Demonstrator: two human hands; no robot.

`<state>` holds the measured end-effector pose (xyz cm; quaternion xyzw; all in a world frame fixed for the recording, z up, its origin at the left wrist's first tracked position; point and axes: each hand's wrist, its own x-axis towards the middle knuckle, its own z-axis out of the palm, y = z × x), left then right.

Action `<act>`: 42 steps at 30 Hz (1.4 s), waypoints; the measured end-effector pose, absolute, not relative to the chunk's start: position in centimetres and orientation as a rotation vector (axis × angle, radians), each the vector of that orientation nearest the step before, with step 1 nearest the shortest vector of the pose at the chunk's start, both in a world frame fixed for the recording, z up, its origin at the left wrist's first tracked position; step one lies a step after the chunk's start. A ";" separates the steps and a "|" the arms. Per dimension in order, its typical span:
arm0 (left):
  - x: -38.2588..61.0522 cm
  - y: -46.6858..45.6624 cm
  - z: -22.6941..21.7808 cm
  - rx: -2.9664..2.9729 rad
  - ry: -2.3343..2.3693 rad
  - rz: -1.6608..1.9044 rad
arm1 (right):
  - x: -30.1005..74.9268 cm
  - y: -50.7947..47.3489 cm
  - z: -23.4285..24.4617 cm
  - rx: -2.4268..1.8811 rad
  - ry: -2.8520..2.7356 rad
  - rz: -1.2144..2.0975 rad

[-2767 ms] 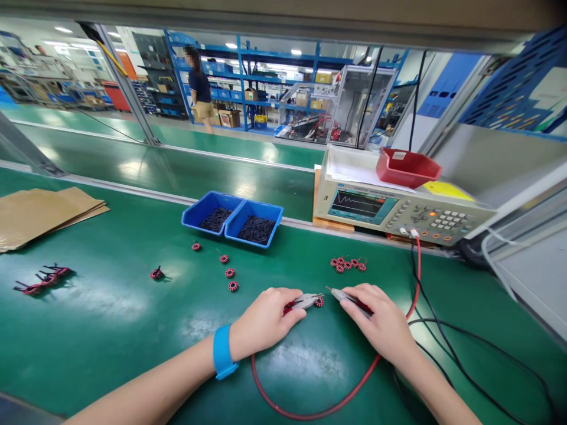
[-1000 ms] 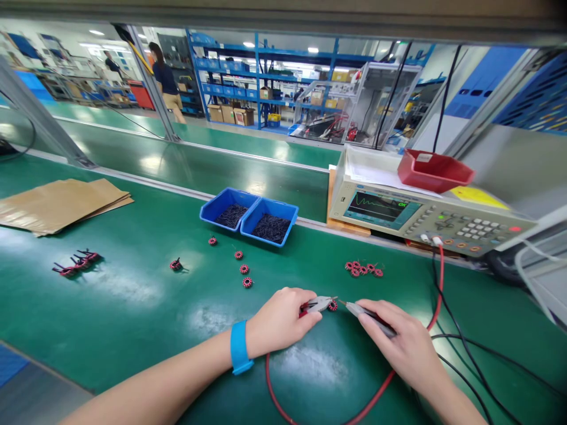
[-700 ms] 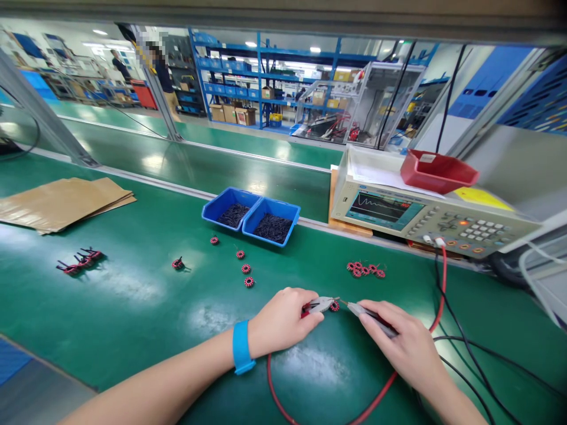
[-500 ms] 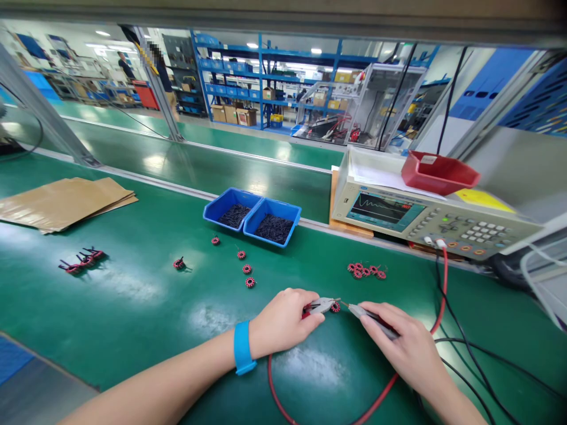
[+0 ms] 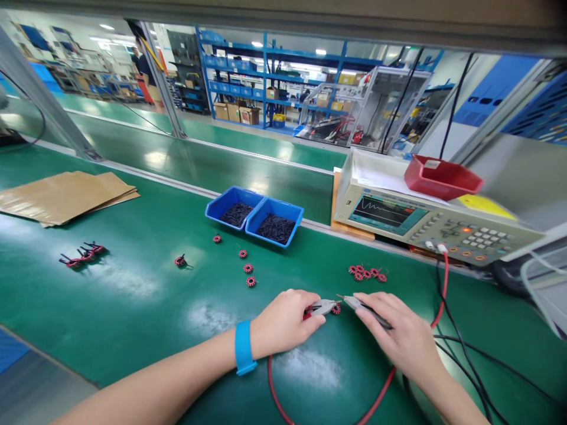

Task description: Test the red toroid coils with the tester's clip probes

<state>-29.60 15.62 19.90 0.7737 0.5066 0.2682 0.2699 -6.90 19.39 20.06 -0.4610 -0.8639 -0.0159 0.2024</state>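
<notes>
My left hand (image 5: pixel 283 321), with a blue wrist strap (image 5: pixel 243 355), is closed round a metal test clip (image 5: pixel 322 306) with a red lead. My right hand (image 5: pixel 398 339) is closed round a second test clip (image 5: pixel 359 304) pointing left. Between the two clip tips a small red-wound ring coil (image 5: pixel 336 309) lies on the green belt (image 5: pixel 133 307). The tips touch or nearly touch the coil; which one, I cannot tell.
A test meter (image 5: pixel 425 221) with a waveform screen stands at the right, a red tray (image 5: pixel 440 177) on top, red and black leads (image 5: pixel 443 295) running down. Two blue bins (image 5: pixel 256 214) of black parts, loose coils (image 5: pixel 247 268), a coil heap (image 5: pixel 367 273), wired coils (image 5: pixel 82 255), cardboard sheets (image 5: pixel 66 195).
Both hands stay at the coil with the clips. My right hand has edged slightly left and up toward the coil. The meter's screen trace and indicator changed; a person in the background walked left.
</notes>
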 end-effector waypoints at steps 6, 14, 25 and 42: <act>-29.6 15.7 19.7 2.093 1.368 0.728 | -6.8 19.6 19.7 -1.248 -2.441 -0.034; -29.6 15.6 19.5 2.095 1.368 0.739 | -6.5 20.0 19.4 -1.206 -2.419 -0.009; -29.6 15.7 19.6 2.085 1.379 0.736 | -6.6 19.9 19.3 -1.233 -2.417 0.010; -29.6 15.4 20.0 2.052 1.395 0.709 | -5.5 20.5 20.3 -1.295 -2.359 0.295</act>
